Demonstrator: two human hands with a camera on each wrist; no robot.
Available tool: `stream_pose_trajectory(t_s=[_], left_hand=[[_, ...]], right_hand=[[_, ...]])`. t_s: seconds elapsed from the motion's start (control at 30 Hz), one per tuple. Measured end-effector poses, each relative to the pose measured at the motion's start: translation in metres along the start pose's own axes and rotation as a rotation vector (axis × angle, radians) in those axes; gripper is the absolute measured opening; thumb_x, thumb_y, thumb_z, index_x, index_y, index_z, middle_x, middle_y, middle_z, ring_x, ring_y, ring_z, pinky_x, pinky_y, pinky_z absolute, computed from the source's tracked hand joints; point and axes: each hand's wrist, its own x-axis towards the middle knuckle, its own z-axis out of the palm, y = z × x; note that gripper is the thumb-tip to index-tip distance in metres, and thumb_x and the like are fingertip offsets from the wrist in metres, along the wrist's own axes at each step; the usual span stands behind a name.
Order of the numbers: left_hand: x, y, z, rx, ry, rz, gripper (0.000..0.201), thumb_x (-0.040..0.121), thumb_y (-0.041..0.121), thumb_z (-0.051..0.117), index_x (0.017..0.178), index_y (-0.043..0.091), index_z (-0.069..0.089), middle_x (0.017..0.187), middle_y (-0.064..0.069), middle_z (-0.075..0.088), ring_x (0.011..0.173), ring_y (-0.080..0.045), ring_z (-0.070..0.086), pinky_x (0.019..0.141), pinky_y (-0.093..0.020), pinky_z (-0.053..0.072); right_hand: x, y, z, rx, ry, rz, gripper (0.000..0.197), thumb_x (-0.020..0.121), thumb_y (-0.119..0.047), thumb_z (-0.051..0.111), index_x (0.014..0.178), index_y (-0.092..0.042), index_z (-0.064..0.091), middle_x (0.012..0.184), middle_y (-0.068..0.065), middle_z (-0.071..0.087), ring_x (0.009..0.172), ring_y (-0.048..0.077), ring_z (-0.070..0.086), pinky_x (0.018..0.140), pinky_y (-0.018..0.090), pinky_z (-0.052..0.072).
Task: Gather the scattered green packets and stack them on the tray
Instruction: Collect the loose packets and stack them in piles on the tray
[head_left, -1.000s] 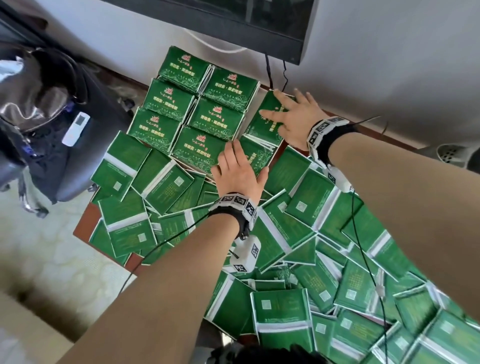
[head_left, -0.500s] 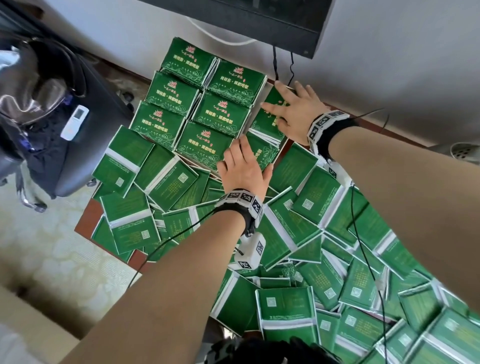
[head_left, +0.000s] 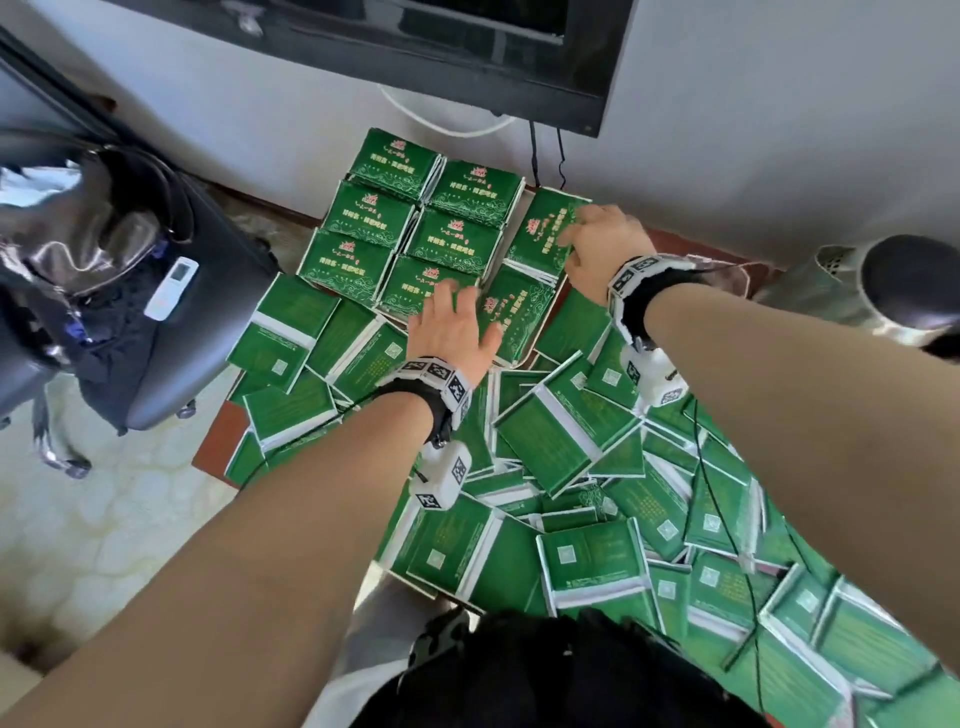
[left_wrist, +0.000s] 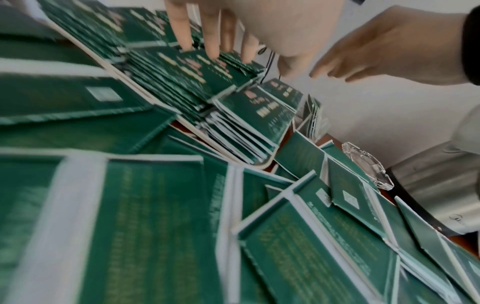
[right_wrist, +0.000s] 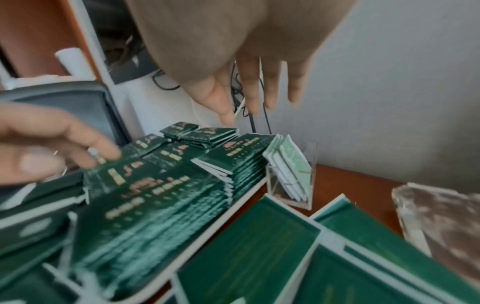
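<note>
Reddish surface (head_left: 218, 436) nearly buried: loose packets (head_left: 566, 431) nearest, tray (left_wrist: 262, 165) with stacks (head_left: 415, 234) beyond, by the wall. Left hand (head_left: 452, 327) spread flat, fingers on a near stack. Right hand (head_left: 602, 244) spread too, fingertips at the far right stack; holding nothing. Suggest squaring edges from both sides, light pressure, so the piles don't slide.

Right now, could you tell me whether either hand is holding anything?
Nothing is held. The left hand and right hand, fingers straight, are over the stacked green packets on the tray.
</note>
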Motion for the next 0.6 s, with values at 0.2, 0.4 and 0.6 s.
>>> stream_pose_trajectory(t_s=[0.2,0.4,0.6], left_hand=[[-0.015,-0.061,-0.043,0.168,-0.214,0.175,0.032,0.101,0.032,0.048,0.127,0.015,0.059,0.119,-0.004,0.060,0.106,-0.022,0.062,0.088,-0.037,0.054],[-0.017,-0.114,-0.058,0.291,-0.438,0.183,0.028,0.101,0.032,0.050,0.099,0.007,0.063,0.102,-0.011,0.065,0.086,-0.026,0.064,0.072,-0.032,0.052],[-0.033,-0.162,-0.043,0.387,-0.485,0.401,0.031,0.101,0.031,0.050,0.098,0.004,0.065,0.106,-0.015,0.070,0.098,-0.028,0.069,0.081,-0.034,0.057]], right_hand=[[-0.042,-0.067,-0.007,0.101,-0.196,0.109,0.022,0.097,-0.015,0.046,0.100,-0.005,0.066,0.100,0.009,0.066,0.094,0.032,0.067,0.085,0.044,0.059],[-0.068,-0.124,0.021,0.026,-0.361,0.254,0.023,0.100,-0.014,0.042,0.083,-0.004,0.055,0.094,0.011,0.064,0.085,0.028,0.062,0.080,0.037,0.056],[-0.123,-0.182,0.050,0.112,-0.325,0.504,0.033,0.103,-0.018,0.041,0.118,-0.002,0.065,0.116,0.014,0.066,0.107,0.031,0.064,0.093,0.039,0.054]])
